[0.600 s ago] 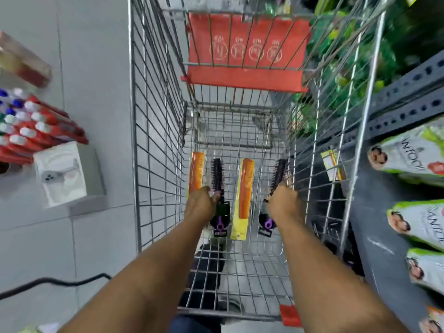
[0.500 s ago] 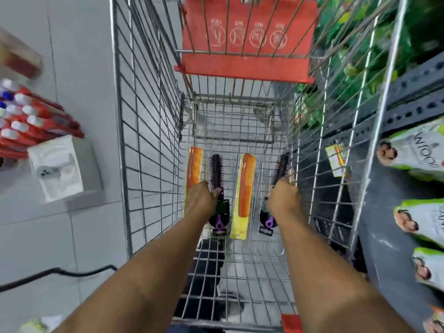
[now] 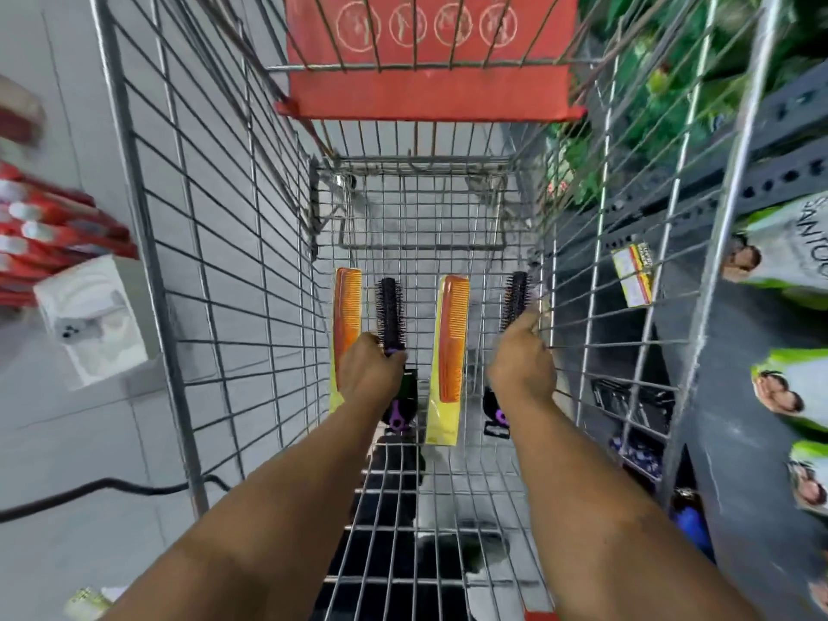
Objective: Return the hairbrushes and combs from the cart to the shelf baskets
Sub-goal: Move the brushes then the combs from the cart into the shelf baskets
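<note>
Both my arms reach down into a wire shopping cart [image 3: 210,280]. On its floor lie two orange combs on yellow cards, one at the left [image 3: 346,313] and one in the middle [image 3: 451,338], and two black round hairbrushes with purple handles. My left hand [image 3: 368,374] is closed around the left hairbrush [image 3: 390,313] at its neck. My right hand [image 3: 522,365] is closed on the right hairbrush [image 3: 515,298], which lies against the cart's right wall; its handle end shows below my wrist.
A red fold-down seat flap [image 3: 425,87] hangs at the cart's far end. A grey shelf [image 3: 735,307] with green-and-white packets [image 3: 793,244] runs along the right. Red toothbrush packs [image 3: 49,235] and a white box [image 3: 92,318] sit at the left. A black cable [image 3: 89,490] crosses the floor.
The view has moved closer and deeper into the cart. My hands stay on the two hairbrushes; my right hand has shifted a little toward the cart's right wall.
</note>
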{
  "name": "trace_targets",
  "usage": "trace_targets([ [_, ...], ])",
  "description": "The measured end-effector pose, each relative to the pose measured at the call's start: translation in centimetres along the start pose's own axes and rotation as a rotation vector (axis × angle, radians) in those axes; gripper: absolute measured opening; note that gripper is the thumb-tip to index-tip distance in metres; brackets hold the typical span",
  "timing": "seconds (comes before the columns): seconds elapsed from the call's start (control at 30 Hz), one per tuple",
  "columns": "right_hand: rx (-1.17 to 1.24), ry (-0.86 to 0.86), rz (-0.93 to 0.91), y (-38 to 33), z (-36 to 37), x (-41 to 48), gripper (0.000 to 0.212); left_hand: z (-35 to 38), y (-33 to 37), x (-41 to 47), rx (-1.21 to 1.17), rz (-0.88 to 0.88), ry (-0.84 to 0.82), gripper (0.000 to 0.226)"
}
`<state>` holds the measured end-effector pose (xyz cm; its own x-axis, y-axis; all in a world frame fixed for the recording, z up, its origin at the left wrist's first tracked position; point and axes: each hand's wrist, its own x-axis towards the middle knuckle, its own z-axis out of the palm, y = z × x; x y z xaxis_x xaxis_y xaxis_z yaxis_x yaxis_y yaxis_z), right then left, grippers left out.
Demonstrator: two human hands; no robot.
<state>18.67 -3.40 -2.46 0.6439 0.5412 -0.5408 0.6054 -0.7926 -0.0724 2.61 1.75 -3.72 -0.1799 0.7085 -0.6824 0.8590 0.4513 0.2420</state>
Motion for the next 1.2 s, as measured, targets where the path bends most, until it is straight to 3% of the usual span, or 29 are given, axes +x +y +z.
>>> trace_targets([
  [0.1,0.045,0.007,0.008,-0.3,-1.8,-0.9,0.042,-1.0,0.1,-0.6,-0.066,0.03,0.047,0.048],
  [0.17,0.082,-0.009,0.001,-0.9,-3.1,-1.4,0.039,-2.1,0.3,-0.9,-0.109,0.059,0.085,0.051],
  [0.3,0.152,-0.023,-0.077,-2.4,-7.2,-3.8,0.068,-5.8,1.3,-3.1,-0.197,0.147,0.109,0.05],
  [0.43,0.231,-0.01,-0.158,-3.7,-11.9,-7.1,0.066,-9.8,2.7,-6.2,-0.221,0.267,0.158,0.053],
  [0.67,0.269,0.027,-0.295,-2.1,-22.2,-13.1,0.087,-17.5,5.2,-13.1,-0.207,0.453,0.14,0.06],
  [0.77,0.312,0.113,-0.285,1.5,-27.0,-16.3,0.088,-19.7,7.7,-17.2,-0.218,0.546,0.054,0.046],
  [0.9,0.365,0.255,-0.251,7.8,-31.7,-20.6,0.07,-20.1,12.4,-23.5,-0.191,0.719,-0.057,0.036],
  [1.07,0.401,0.398,-0.205,16.9,-36.3,-26.5,0.067,-17.7,18.7,-33.2,-0.108,0.954,-0.166,0.04],
  [1.2,0.474,0.552,-0.083,26.1,-38.6,-30.9,0.06,-13.4,22.9,-42.4,-0.025,1.141,-0.324,0.022],
])
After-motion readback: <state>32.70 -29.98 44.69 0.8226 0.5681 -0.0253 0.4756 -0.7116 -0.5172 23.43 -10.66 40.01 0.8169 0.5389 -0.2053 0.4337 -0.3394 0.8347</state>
